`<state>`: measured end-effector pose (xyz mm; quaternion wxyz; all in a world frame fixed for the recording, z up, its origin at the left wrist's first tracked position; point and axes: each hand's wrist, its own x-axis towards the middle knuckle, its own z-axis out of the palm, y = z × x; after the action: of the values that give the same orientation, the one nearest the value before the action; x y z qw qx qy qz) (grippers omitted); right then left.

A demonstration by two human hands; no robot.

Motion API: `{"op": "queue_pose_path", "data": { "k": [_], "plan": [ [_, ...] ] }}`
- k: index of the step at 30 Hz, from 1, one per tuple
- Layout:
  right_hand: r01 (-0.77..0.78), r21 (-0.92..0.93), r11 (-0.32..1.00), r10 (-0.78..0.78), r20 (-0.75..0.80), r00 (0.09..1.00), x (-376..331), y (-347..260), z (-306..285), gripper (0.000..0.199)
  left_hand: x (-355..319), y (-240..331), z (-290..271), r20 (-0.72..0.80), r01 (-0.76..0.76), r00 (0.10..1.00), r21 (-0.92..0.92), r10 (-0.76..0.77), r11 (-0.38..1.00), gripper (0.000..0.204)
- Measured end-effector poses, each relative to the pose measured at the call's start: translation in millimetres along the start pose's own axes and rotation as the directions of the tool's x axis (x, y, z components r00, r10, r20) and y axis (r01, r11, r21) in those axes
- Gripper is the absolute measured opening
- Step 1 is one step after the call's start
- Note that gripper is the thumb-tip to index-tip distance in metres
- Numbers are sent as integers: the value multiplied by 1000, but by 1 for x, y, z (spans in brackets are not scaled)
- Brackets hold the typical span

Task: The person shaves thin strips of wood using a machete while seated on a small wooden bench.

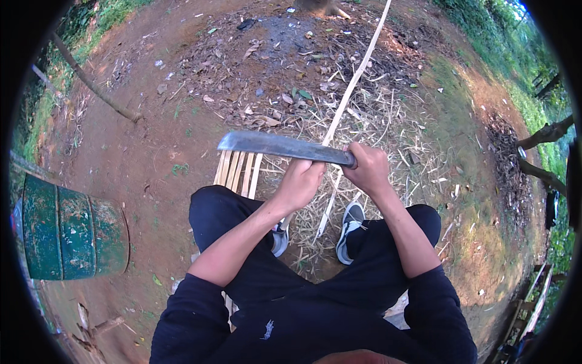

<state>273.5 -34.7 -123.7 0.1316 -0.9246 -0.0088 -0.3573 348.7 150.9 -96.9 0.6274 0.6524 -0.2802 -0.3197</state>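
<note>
My right hand (368, 168) is wrapped round the handle of a machete (273, 145). The broad grey blade points left, lying across a long pale bamboo strip (354, 79). Just below the blade, my left hand (300, 185) is closed round that strip, its thumb close to the blade's lower edge. The strip runs from the far edge of the view down under the blade, and a short end shows below my left hand. Several cut strips (236, 173) lie side by side by my left knee, partly hidden by my leg and the blade.
Thin shavings (388, 121) cover the ground between and beyond my shoes (351, 227). A dented green metal drum (76, 230) is at the left. Slim trunks (100, 91) stand far left, dark branches (545, 133) at the right. Another loose strip (328, 206) lies between my feet.
</note>
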Motion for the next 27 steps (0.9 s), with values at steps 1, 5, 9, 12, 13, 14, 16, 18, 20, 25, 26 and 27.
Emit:
{"op": "queue_pose_path", "data": {
  "k": [1,5,9,12,13,14,16,18,20,25,26,27],
  "plan": [
    [10,-33,999,-10,21,1000,0,2,0,18,-1,-1,0,-2,7,1000,11,-7,1000,26],
    [27,-99,995,-24,31,999,3,3,-2,19,-1,-9,3,16,-42,999,34,41,999,27],
    [23,-129,991,-30,-49,998,3,16,3,17,-1,-9,11,-9,-76,997,-80,75,994,27],
    [-89,-185,979,75,-79,994,10,41,-6,17,-3,-3,11,52,-45,997,-119,52,992,26],
    [-53,-231,971,36,-78,996,9,49,-5,18,0,-5,13,67,-41,996,-145,51,989,25],
    [-78,-232,970,70,-44,997,8,49,-1,18,2,-10,12,42,-39,998,-121,44,992,25],
    [-130,-237,963,139,24,990,3,46,10,20,5,-18,10,-8,-34,999,-74,33,997,25],
    [-85,-108,991,88,23,996,2,22,12,20,1,-13,7,-12,7,1000,-138,-9,990,24],
    [112,-162,980,-115,-9,993,7,10,7,20,-2,-10,13,-21,4,1000,-122,-7,993,24],
    [-45,-177,983,39,-34,999,6,66,0,16,4,-4,14,-8,-60,998,-134,60,989,22],
    [-97,-171,980,109,62,992,3,69,3,15,3,-8,13,-22,-46,999,-91,44,995,22],
    [-49,-146,988,58,62,996,4,60,5,16,1,-16,7,-54,-35,998,-48,32,998,22]
  ]
}}
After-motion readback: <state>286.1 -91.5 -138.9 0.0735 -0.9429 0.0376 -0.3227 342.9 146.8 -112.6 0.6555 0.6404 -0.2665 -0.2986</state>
